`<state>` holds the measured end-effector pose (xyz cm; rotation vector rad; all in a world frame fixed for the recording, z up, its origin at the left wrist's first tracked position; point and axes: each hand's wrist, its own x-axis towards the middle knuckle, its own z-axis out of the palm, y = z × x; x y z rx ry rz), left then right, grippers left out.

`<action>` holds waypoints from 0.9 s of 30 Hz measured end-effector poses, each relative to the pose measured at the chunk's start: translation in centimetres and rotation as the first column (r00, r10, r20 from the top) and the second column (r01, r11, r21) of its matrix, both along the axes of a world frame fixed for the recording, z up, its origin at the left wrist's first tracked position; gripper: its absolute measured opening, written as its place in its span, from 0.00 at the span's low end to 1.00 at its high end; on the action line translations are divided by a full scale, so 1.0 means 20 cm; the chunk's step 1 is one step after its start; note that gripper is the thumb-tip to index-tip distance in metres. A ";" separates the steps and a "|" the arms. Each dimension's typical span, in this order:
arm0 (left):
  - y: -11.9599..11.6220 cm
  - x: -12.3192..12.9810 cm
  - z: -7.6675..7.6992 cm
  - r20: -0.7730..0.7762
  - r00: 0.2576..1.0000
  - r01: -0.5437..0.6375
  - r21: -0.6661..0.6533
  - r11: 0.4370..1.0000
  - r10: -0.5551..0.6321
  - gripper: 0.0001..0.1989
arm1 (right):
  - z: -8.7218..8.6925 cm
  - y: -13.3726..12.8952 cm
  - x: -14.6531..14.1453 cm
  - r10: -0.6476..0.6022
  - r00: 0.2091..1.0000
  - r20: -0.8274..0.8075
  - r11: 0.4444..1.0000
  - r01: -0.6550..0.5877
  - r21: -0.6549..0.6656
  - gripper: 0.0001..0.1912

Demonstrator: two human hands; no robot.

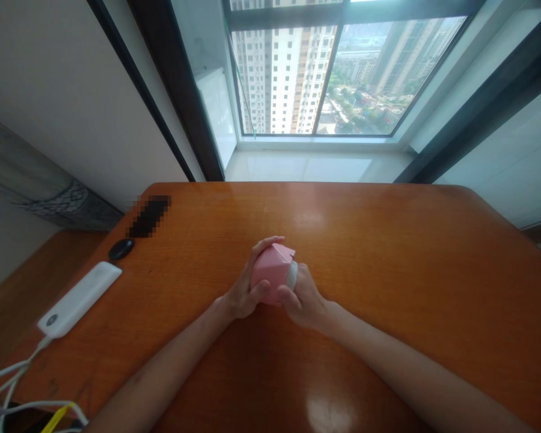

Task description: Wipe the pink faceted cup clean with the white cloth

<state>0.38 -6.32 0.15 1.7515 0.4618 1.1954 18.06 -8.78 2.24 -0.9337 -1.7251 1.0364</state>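
Note:
Near the middle of the table, both hands are on a piece of folded pink paper (271, 266) with creased, pointed edges at its top. The paper bends around a whitish, rounded thing (292, 275) that shows at its right side; its kind I cannot make out. My left hand (244, 293) grips the paper from the left, thumb in front and fingers curving over the far side. On the right, my right hand (305, 300) is closed against the white thing and the paper's lower right edge. Its thumb points left, and its other fingers are partly hidden.
The brown wooden table (415, 258) reaches to a window sill (297, 165). At the left lie a white power strip (81, 299) with white cables (22, 367), a small black oval object (121, 249) and a blurred-out dark rectangle (149, 216).

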 end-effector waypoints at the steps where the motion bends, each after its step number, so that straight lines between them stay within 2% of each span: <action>1: 0.00 0.00 0.00 -0.006 1.000 -0.024 0.021 0.999 0.024 0.44 | 0.01 0.00 -0.01 -0.047 0.995 -0.085 0.989 0.034 -0.144 0.43; 2: 0.01 0.00 -0.01 -0.012 0.999 -0.051 0.067 0.996 0.052 0.46 | 0.03 0.01 -0.02 -0.107 0.978 -0.181 0.948 0.046 -0.314 0.44; 4: 0.02 0.00 -0.02 -0.035 0.993 -0.100 0.209 0.973 0.110 0.49 | 0.06 0.02 -0.05 -0.235 0.907 -0.348 0.788 -0.032 -0.615 0.46; 6: 0.02 0.00 -0.02 -0.085 0.984 -0.121 0.327 0.937 0.157 0.47 | 0.08 0.04 -0.08 -0.317 0.830 -0.458 0.636 -0.172 -0.752 0.49; 7: 0.02 0.00 -0.03 -0.104 0.980 -0.123 0.356 0.926 0.170 0.44 | 0.08 0.04 -0.08 -0.337 0.810 -0.480 0.602 -0.207 -0.771 0.50; 8: 0.01 0.01 -0.03 -0.111 0.978 -0.126 0.361 0.924 0.177 0.42 | 0.08 0.04 -0.08 -0.339 0.810 -0.478 0.612 -0.195 -0.766 0.49; 9: 0.01 0.01 -0.03 -0.105 0.979 -0.130 0.343 0.930 0.176 0.39 | 0.07 0.04 -0.08 -0.324 0.831 -0.453 0.670 -0.137 -0.730 0.48; 10: 0.01 0.01 -0.03 -0.083 0.983 -0.133 0.307 0.942 0.166 0.37 | 0.06 0.03 -0.07 -0.283 0.867 -0.410 0.758 -0.059 -0.649 0.46; 11: 0.00 0.01 -0.03 -0.052 0.988 -0.130 0.259 0.957 0.148 0.35 | 0.04 0.03 -0.05 -0.227 0.912 -0.342 0.859 0.022 -0.512 0.43; 12: 0.00 0.01 -0.02 -0.019 0.992 -0.120 0.204 0.972 0.126 0.34 | 0.02 0.02 -0.04 -0.136 0.956 -0.260 0.945 0.047 -0.323 0.41; 13: 0.00 0.02 -0.02 0.012 0.994 -0.105 0.146 0.984 0.104 0.34 | 0.01 0.02 -0.02 -0.055 0.986 -0.156 0.989 0.032 -0.146 0.41; 14: 0.00 0.02 -0.02 0.038 0.996 -0.088 0.093 0.992 0.085 0.34 | 0.00 0.01 -0.01 -0.011 0.998 -0.064 1.000 0.010 -0.014 0.40; 15: -0.01 0.02 -0.02 0.049 0.996 -0.072 0.046 0.996 0.070 0.34 | 0.00 0.01 0.00 0.016 1.000 -0.002 0.998 -0.016 0.053 0.41; 16: -0.01 0.02 -0.01 0.048 0.997 -0.060 0.005 0.998 0.060 0.35 | 0.00 0.01 0.00 0.017 1.000 0.016 0.999 -0.018 0.048 0.41; 18: 0.00 0.01 -0.01 0.031 0.998 -0.058 -0.038 0.998 0.060 0.39 | 0.02 0.01 -0.01 -0.031 0.997 -0.067 0.988 0.021 -0.151 0.41; 19: 0.00 0.01 -0.01 0.023 0.997 -0.073 -0.019 0.997 0.073 0.42 | 0.03 0.01 -0.02 -0.077 0.986 -0.147 0.952 0.029 -0.306 0.42; 21: 0.01 0.01 -0.01 0.006 0.994 -0.111 0.104 0.988 0.111 0.46 | 0.07 0.02 -0.05 -0.198 0.926 -0.320 0.801 -0.036 -0.598 0.46; 22: 0.01 0.00 -0.01 -0.009 0.992 -0.126 0.185 0.975 0.129 0.47 | 0.08 0.03 -0.06 -0.248 0.883 -0.398 0.715 -0.110 -0.690 0.47; 23: 0.01 0.00 -0.01 -0.029 0.989 -0.133 0.255 0.958 0.145 0.47 | 0.10 0.03 -0.07 -0.282 0.843 -0.458 0.643 -0.189 -0.742 0.49; 24: 0.02 0.00 -0.01 -0.051 0.986 -0.133 0.301 0.944 0.156 0.45 | 0.11 0.04 -0.08 -0.306 0.812 -0.498 0.595 -0.245 -0.766 0.49; 25: 0.02 0.00 -0.01 -0.073 0.984 -0.128 0.324 0.937 0.160 0.42 | 0.11 0.04 -0.09 -0.319 0.798 -0.512 0.576 -0.266 -0.773 0.50; 26: 0.02 0.00 -0.01 -0.085 0.983 -0.127 0.334 0.934 0.164 0.40 | 0.11 0.04 -0.08 -0.318 0.805 -0.501 0.596 -0.241 -0.766 0.50; 27: 0.01 0.00 -0.01 -0.085 0.982 -0.130 0.333 0.934 0.167 0.38 | 0.10 0.04 -0.08 -0.299 0.834 -0.464 0.660 -0.170 -0.731 0.50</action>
